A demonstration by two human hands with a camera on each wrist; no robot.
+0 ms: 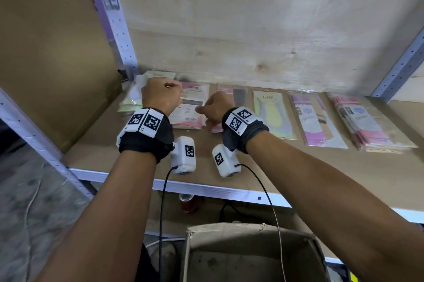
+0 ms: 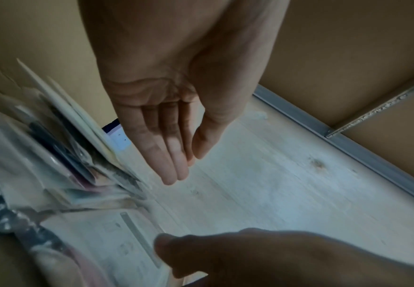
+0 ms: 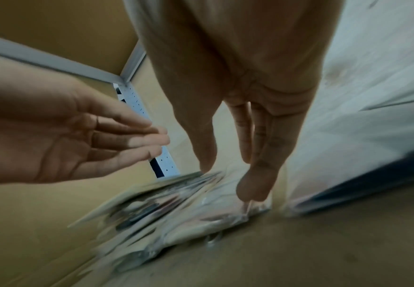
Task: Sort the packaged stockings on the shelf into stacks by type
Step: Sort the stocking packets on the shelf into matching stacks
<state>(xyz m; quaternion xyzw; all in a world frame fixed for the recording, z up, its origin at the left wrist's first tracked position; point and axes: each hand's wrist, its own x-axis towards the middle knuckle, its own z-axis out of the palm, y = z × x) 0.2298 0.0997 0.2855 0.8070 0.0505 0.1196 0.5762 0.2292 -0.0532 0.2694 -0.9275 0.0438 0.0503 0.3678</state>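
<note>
Several stacks of packaged stockings lie in a row on the shelf board [image 1: 252, 162]. My left hand [image 1: 161, 95] hovers open over the gap between the pale green stack [image 1: 134, 98] and the pink stack [image 1: 191, 107]. In the left wrist view this left hand [image 2: 186, 167] has straight fingers and holds nothing. My right hand [image 1: 213, 109] is at the pink stack's right edge. Its fingertips [image 3: 250, 191] point down and touch the edge of the pink stack [image 3: 201, 219]. Both wrist views are blurred.
To the right lie a dark-and-pink pack [image 1: 231, 93], a yellow-green pack [image 1: 273, 114], a purple pack [image 1: 314, 118] and a pink stack [image 1: 367, 123]. A metal upright [image 1: 114, 29] and a cardboard panel [image 1: 52, 52] close the left side. An open carton [image 1: 247, 254] stands below.
</note>
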